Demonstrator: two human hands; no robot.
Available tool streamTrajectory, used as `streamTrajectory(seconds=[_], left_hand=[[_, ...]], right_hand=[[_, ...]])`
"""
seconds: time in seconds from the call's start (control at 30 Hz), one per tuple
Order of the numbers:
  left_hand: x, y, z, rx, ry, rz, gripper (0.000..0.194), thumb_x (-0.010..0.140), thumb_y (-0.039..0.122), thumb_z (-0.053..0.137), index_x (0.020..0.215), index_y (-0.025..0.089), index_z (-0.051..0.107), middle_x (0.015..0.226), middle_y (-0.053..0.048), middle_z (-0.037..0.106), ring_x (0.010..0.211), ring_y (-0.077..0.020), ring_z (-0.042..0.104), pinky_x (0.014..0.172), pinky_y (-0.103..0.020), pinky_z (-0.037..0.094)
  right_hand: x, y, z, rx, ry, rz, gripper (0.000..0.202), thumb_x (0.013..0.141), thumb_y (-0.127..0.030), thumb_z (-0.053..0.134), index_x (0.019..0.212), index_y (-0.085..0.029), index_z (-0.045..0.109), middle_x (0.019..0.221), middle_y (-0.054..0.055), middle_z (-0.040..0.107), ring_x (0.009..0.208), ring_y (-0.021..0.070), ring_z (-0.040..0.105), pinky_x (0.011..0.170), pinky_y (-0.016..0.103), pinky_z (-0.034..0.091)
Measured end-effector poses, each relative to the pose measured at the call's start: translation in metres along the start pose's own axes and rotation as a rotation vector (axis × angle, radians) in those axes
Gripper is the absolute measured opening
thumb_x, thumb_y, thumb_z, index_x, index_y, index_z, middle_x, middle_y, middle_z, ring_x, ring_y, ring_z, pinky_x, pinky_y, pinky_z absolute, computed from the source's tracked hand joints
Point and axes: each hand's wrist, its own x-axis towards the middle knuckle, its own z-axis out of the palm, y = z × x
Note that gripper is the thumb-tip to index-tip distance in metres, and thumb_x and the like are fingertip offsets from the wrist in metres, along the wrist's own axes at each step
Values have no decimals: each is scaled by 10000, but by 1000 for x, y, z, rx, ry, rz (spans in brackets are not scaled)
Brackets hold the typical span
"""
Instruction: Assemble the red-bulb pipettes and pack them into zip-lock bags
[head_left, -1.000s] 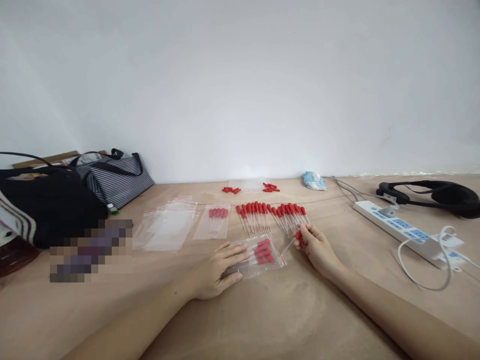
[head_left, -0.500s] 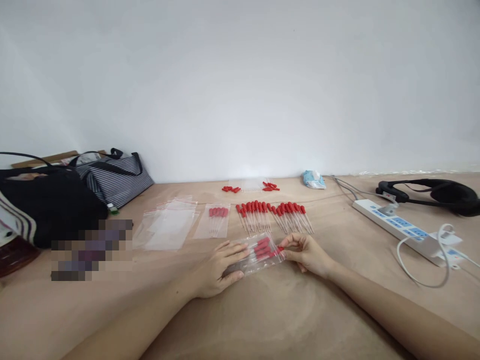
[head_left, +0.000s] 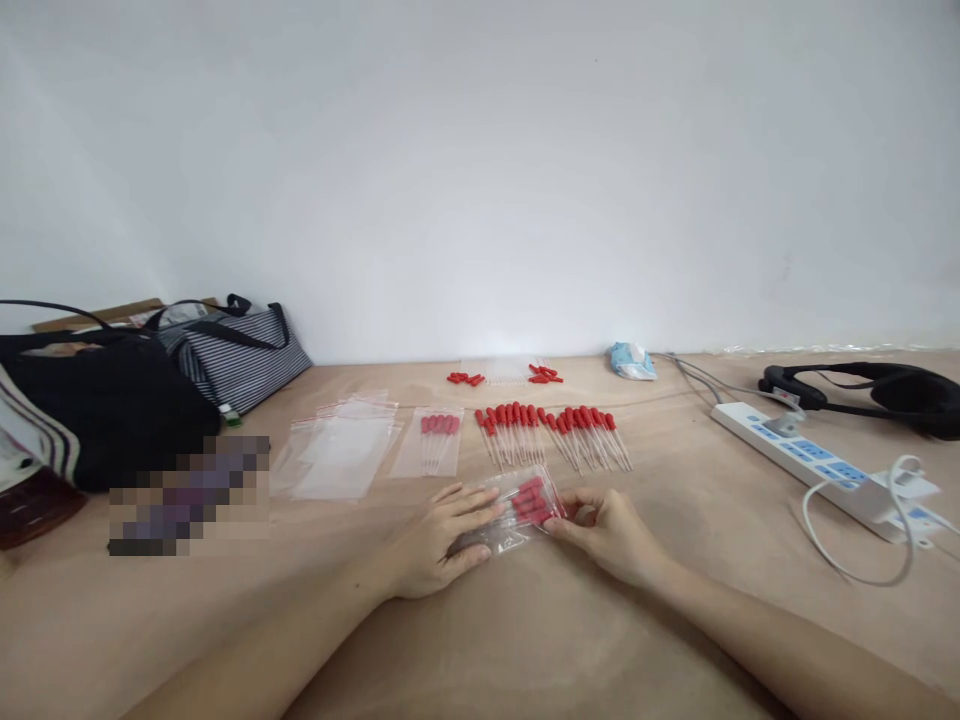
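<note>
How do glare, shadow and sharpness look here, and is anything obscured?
Head view: glare streaks the clear plastic zip bag under the left hand; head view: a bright patch sits low on the plain white wall; head view: soft shadow lies along the bare right forearm; head view: small print is unreadable, and a blocky pixelated patch hides whatever is there.

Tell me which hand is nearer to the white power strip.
Right. The right hand is at the right end of the plastic bag, left of the power strip; the left hand lies farther left, on the bag's other end.
</note>
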Motion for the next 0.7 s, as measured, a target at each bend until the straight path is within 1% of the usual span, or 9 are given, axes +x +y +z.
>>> streamTrajectory(seconds=[0.07, 0.1, 0.2, 0.27, 0.33, 0.4, 0.5, 0.6, 0.7], left_hand=[[0, 0, 0, 9, 14, -2, 458, 857, 337, 434, 1302, 311, 330, 1378, -12, 325, 1264, -213, 287, 1043, -447, 208], [0, -1, 0, 10, 23, -2, 465, 854, 338, 437, 1305, 307, 328, 1381, -14, 319, 1266, -214, 282, 1040, -444, 218], [0, -1, 0, 10, 28, 13, 481, 848, 339, 447, 1309, 314, 314, 1381, -13, 322, 1265, -215, 285, 1038, -450, 221], [0, -1, 0, 16, 26, 13, 483, 850, 344, 445, 1311, 323, 305, 1377, -10, 330, 1262, -214, 291, 1041, -461, 208], [0, -3, 0, 20, 24, 8, 487, 850, 354, 442, 1314, 322, 299, 1379, -11, 327, 1264, -215, 287, 1043, -459, 208], [0, -4, 1, 18, 18, 12, 486, 852, 356, 438, 1316, 317, 298, 1384, -10, 316, 1268, -215, 278, 1045, -450, 211], [-1, -6, 2, 13, 13, 14, 479, 855, 346, 434, 1315, 310, 304, 1385, -10, 312, 1271, -215, 271, 1050, -445, 205], [-1, -5, 2, 13, -4, 3, 477, 852, 363, 437, 1310, 310, 315, 1381, -12, 320, 1272, -221, 269, 1049, -453, 201], [-1, -3, -1, 14, -16, -2, 472, 853, 365, 436, 1307, 323, 316, 1381, -4, 316, 1276, -224, 259, 1047, -461, 198]], right_hand=[[0, 3, 2, 22, 76, 68, 199, 670, -367, 611, 713, -181, 669, 613, 4, 622, 450, 84, 468, 407, 191, 338], [0, 5, 3, 37, 93, 85, 201, 675, -365, 601, 685, -173, 659, 597, 5, 614, 436, 82, 457, 399, 192, 334], [2, 9, 2, 47, 97, 54, 180, 664, -338, 607, 638, -161, 633, 597, 8, 610, 460, 82, 471, 431, 194, 358], [1, 8, 2, 47, 99, 74, 171, 657, -325, 609, 625, -157, 609, 575, 1, 593, 450, 76, 467, 415, 184, 349], [0, 6, 3, 97, 112, 146, 198, 655, -346, 603, 618, -155, 568, 531, -17, 553, 376, 54, 410, 343, 172, 293], [0, 4, 5, 199, 116, 201, 247, 649, -393, 595, 615, -160, 519, 492, -41, 508, 306, 31, 334, 288, 166, 227], [1, 1, 6, 320, 57, 238, 289, 652, -441, 571, 639, -169, 472, 469, -63, 486, 252, 16, 288, 256, 160, 181], [6, 0, 5, 276, 0, 239, 277, 635, -413, 601, 700, -174, 479, 484, -70, 513, 242, 16, 310, 248, 152, 193], [14, -1, 5, 210, 48, 218, 268, 644, -409, 611, 698, -171, 502, 408, -83, 463, 253, 29, 331, 261, 153, 227]])
